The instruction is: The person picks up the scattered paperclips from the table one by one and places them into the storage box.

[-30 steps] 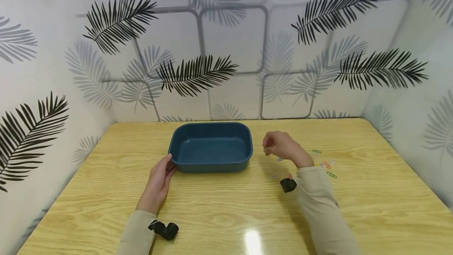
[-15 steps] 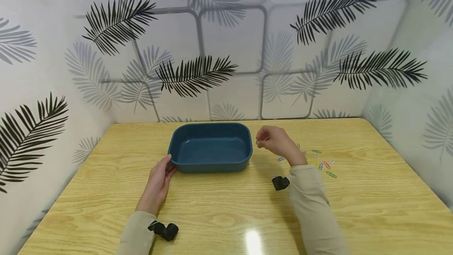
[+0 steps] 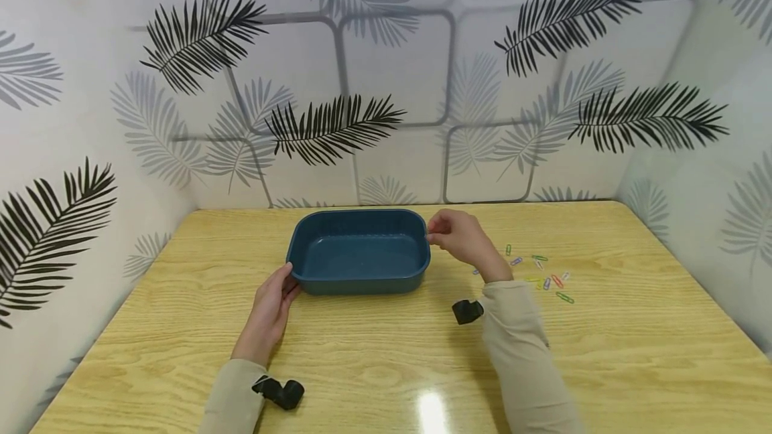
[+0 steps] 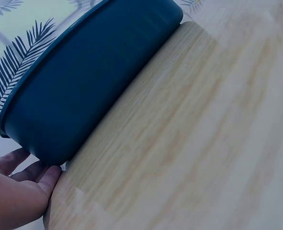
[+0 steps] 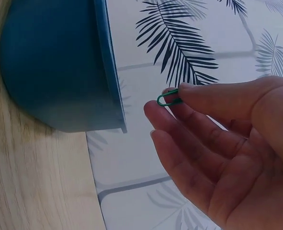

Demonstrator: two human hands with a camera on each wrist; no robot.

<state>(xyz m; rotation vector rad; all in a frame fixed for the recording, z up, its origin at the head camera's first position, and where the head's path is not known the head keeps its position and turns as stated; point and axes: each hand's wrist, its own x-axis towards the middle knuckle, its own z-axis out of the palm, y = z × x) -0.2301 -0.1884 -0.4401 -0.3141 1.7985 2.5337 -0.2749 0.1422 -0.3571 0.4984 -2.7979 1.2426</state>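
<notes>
A dark blue rectangular plastic bin (image 3: 362, 286) stands on the wooden table with its top uncovered. At its near left corner my left hand (image 3: 273, 307) holds it, thumb at the rim and fingers against the lower side in the left wrist view. My right hand (image 3: 461, 238) is at the bin's right rim, pinching a green paper clip (image 5: 169, 98) between thumb and forefinger. The right wrist view shows the clip outside the bin wall (image 5: 60, 67), apart from it. Several coloured paper clips (image 3: 557, 280) lie scattered right of the bin, some near the right forearm.
The wooden table (image 3: 362, 360) reaches back to a wall (image 3: 398, 65) patterned with leaves. Black wrist cameras sit on both sleeves, one by the left sleeve (image 3: 232, 397) and one by the right sleeve (image 3: 525, 347).
My right hand has moved left with the green paper clip, from over the table to the bin's right rim. The left hand and the bin have stayed in place.
</notes>
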